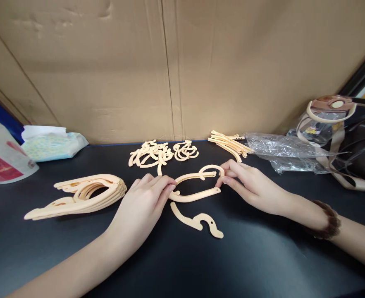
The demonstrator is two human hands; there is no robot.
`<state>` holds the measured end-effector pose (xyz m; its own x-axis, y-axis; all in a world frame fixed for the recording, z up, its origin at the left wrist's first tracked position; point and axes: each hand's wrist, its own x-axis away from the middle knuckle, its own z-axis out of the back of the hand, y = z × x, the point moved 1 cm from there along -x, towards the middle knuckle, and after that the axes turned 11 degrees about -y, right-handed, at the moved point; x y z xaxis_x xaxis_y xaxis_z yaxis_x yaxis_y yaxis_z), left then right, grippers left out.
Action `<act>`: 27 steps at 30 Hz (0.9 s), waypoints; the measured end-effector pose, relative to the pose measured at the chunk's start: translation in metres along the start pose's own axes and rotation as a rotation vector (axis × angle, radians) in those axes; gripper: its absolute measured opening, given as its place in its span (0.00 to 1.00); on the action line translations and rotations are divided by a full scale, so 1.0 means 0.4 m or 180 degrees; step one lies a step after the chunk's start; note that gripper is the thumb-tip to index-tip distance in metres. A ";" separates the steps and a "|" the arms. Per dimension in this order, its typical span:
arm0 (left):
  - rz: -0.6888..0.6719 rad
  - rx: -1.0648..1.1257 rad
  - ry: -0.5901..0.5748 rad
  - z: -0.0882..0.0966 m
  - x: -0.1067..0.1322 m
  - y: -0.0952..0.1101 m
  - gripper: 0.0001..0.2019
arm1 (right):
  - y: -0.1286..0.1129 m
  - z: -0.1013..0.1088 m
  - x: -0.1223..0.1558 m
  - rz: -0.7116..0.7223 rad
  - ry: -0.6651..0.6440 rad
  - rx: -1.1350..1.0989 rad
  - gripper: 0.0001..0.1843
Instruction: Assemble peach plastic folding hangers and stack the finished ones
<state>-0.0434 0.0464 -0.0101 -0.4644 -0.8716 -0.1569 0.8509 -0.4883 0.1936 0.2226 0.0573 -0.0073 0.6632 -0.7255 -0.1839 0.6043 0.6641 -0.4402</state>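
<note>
Cream plastic hanger arms [197, 195] lie folded together in front of me. My left hand [146, 192] is closed, pinching their left end between thumb and fingers. At the right side, my right hand [247, 182] pinches a curved hook piece [211, 167] between thumb and fingertips. The hook piece overlaps the tip of the upper arm; whether they are joined I cannot tell. A loose S-shaped hook piece [196, 222] lies flat on the table just below the arms. Left of my left hand sits a stack of folded hangers [104, 182].
Piles of small hook pieces [151, 154] and long hanger arms [228, 145] lie along the back of the black table [232, 265]. Clear plastic bags [281, 147] and a strapped bottle [328, 111] stand right. A wipes pack [53, 145] and white-red container [5, 153] are left.
</note>
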 end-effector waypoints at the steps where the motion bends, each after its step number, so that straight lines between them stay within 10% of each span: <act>1: 0.0023 0.0085 -0.0005 -0.003 -0.001 -0.001 0.16 | 0.000 0.000 0.001 -0.0018 -0.0015 0.0016 0.10; 20: -0.0221 0.2031 0.0264 -0.008 0.001 0.012 0.03 | -0.022 -0.013 0.007 0.0030 -0.0322 -0.0144 0.05; 27: -0.0190 0.2143 0.0308 -0.009 -0.003 0.012 0.03 | -0.030 -0.024 0.012 0.0060 -0.0099 -0.0546 0.20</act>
<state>-0.0380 0.0452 -0.0123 -0.4550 -0.8499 -0.2658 0.4719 -0.4833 0.7374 0.2141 0.0440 -0.0113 0.6888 -0.7054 -0.1673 0.5092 0.6350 -0.5809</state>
